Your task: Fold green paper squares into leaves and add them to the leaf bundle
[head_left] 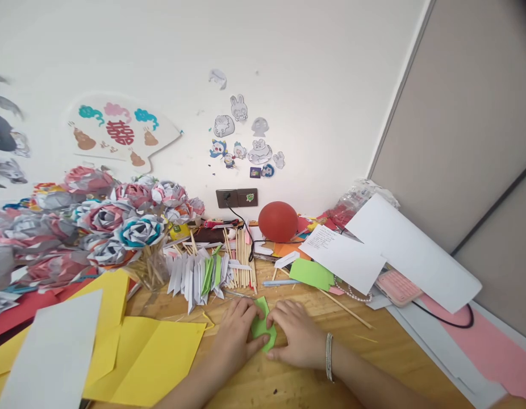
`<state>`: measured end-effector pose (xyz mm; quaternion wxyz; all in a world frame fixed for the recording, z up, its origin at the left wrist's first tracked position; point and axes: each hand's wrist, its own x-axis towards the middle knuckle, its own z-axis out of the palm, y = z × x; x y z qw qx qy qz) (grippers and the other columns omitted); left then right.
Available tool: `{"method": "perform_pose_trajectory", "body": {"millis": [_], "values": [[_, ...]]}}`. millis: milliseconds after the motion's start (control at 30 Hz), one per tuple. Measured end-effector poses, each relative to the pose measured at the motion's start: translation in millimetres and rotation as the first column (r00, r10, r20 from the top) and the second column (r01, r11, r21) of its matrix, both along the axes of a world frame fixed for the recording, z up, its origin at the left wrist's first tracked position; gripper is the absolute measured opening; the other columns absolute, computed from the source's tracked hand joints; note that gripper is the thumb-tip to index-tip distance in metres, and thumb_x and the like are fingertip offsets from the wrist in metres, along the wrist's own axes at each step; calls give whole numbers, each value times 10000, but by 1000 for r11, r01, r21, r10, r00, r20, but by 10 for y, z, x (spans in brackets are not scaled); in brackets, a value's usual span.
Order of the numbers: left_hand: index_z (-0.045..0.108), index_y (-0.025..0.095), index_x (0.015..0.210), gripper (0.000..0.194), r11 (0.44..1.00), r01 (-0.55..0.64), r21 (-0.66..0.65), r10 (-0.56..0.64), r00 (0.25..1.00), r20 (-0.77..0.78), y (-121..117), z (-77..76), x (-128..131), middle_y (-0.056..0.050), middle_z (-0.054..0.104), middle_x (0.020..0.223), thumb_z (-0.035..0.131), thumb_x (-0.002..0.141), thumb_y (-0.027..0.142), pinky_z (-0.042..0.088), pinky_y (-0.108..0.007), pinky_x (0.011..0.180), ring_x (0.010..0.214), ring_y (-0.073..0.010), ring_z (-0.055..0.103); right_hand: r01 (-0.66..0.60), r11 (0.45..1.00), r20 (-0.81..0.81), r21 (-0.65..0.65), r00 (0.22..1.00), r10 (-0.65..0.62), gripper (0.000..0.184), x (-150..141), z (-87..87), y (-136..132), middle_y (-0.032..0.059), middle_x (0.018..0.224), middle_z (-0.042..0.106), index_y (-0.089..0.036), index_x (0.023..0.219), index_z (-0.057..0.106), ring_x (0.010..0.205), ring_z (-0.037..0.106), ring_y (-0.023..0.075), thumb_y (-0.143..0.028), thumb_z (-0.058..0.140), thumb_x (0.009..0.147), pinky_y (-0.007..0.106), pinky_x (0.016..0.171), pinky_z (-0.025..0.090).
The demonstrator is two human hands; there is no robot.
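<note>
A small piece of folded green paper [262, 325] lies on the wooden table between my two hands. My left hand [239, 329] grips its left side, thumb across the lower part and fingers curled at the upper edge. From the right, my right hand [295, 332] presses its curled fingers and thumb against the paper's right edge. A silver bracelet [329, 357] circles my right wrist. Just beyond my hands stands a row of folded white and green paper strips [199, 278]. Wooden sticks [245, 258] lie bundled behind the strips.
Many paper flowers [105, 218] crowd the left side. Yellow sheets [156, 355] and a white sheet [54, 352] lie at front left. A red balloon [278, 221] rests near the wall. To the right are a printed sheet [342, 258], a pink calculator-like object [399, 286] and pink paper [480, 346].
</note>
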<state>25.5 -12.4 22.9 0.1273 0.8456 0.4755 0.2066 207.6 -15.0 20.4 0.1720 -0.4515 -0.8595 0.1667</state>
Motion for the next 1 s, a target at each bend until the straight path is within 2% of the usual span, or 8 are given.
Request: {"method": "perform_pose_trajectory", "body": {"millis": [167,333,433,500,633,867,1000], "values": [[541,214,868,183,1000,-2,-11,2,1000,-12,12,-8,-8,-32,547,967,639,715,233,400,-364,826,949,-234,480,7,1000,-49,-3,999,-8,431,0,3,27,10,929,556,-218,879,544,903,494,221,-387,784,564,336,808,341],[534,219,884,204,1000,-11,-13,11,1000,2,-8,14,5,-29,546,982,644,711,223,397,-362,826,955,-236,477,26,998,-103,-53,994,-31,178,36,36,84,-23,780,551,-205,818,546,788,505,173,-168,658,685,284,724,348],[529,223,896,208,1000,-12,-16,12,1000,10,-19,20,2,-26,542,988,637,718,217,399,-355,820,953,-229,475,57,997,-106,-54,992,-63,126,51,35,111,-32,706,530,-197,796,534,739,497,159,-96,573,731,273,696,340],[532,220,889,194,1000,-9,-14,9,1000,11,-20,21,0,-28,543,982,634,724,220,398,-358,820,947,-229,475,60,997,-100,-39,993,-64,134,38,22,96,-27,740,537,-202,808,536,773,496,172,-174,633,720,287,721,339],[535,217,875,204,1000,-5,-14,5,1000,10,-7,20,8,-31,545,974,653,708,213,394,-363,823,945,-235,473,83,996,-43,20,996,-82,388,-10,0,23,-6,891,547,-221,866,529,869,483,208,-384,760,600,327,780,333],[531,218,862,177,1000,-8,-14,8,1000,7,8,3,12,-26,540,968,631,715,214,397,-355,820,942,-230,474,23,1000,-7,19,1000,-23,504,0,-4,5,11,950,526,-228,928,515,916,474,223,-438,776,552,342,818,327],[528,221,863,190,1000,4,-16,-4,1000,7,15,-9,-1,-21,538,970,645,713,224,391,-351,826,945,-226,467,47,998,-36,35,998,-45,484,-7,-33,8,8,933,528,-226,904,512,911,474,222,-454,773,565,344,818,318]]}}
